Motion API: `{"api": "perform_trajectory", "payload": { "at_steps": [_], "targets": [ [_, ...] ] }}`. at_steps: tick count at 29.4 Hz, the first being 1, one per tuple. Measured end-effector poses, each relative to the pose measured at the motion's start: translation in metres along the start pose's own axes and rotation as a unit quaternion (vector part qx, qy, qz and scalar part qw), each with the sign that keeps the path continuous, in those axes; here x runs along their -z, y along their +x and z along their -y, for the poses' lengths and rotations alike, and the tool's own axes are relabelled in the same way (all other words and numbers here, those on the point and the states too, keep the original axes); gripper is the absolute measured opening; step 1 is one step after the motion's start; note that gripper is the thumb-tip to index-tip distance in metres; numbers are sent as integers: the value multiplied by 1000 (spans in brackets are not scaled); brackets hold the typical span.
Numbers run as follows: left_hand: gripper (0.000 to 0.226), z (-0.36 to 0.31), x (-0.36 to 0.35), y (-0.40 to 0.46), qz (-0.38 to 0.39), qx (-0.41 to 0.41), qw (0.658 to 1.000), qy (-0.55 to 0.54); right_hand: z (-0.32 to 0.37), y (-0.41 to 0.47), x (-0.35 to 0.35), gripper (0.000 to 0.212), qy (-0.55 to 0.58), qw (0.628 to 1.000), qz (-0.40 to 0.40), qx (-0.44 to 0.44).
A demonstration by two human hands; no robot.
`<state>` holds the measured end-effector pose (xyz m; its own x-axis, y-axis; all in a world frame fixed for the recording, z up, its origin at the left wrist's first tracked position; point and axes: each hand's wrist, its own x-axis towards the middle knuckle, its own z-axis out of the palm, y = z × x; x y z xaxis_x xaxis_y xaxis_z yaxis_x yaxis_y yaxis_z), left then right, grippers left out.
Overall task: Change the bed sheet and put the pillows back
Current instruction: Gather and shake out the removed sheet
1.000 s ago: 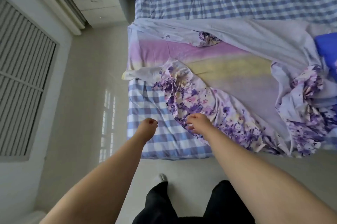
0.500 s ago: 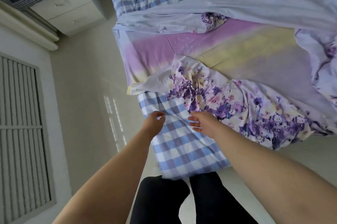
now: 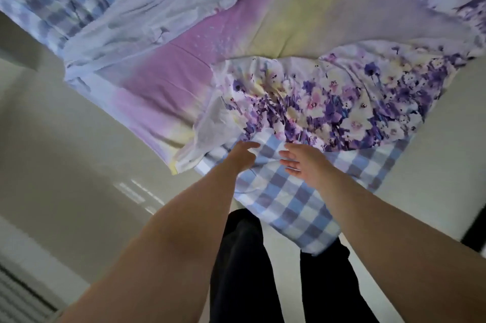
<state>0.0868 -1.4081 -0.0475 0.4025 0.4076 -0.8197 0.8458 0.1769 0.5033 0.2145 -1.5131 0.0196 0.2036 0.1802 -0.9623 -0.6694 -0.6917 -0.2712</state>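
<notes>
Head view blurred: left hand (image 3: 243,155), right hand (image 3: 302,162) fingers spread over checked sheet (image 3: 284,199).

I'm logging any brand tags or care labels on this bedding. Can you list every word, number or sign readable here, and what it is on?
None can be read.
Purple floral cotton sheet: flower print only, no lettering.
Blue-and-white checked sheet: checks only, no tag in view.
Pink-and-yellow pastel sheet: small white specks, blurred, not legible as text.
</notes>
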Motion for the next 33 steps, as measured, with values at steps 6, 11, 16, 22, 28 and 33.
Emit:
{"api": "perform_trajectory", "payload": {
  "at_steps": [6,11,16,22,28,33],
  "targets": [
    [48,6,23,45,55,-5,998,23,-22,9,-18,21,25,999,-31,-4],
    [45,2,28,63,41,-21,999,15,-28,22,-27,16,42,998,-38,2],
    [34,-30,23,30,31,-54,987,-150,-30,22,-22,25,-11,990,-88,105],
    [33,-93,33,-44,94,-80,954,-272,-3,-1,-39,61,-251,909,-173,285],
    [33,-131,71,-69,3,-106,967,-231,41,-33,-20,22,-186,879,-246,365],
    [22,-155,112,-40,-41,-86,983,-156,93,-45,-27,21,-181,844,-203,463]
  ]
}}
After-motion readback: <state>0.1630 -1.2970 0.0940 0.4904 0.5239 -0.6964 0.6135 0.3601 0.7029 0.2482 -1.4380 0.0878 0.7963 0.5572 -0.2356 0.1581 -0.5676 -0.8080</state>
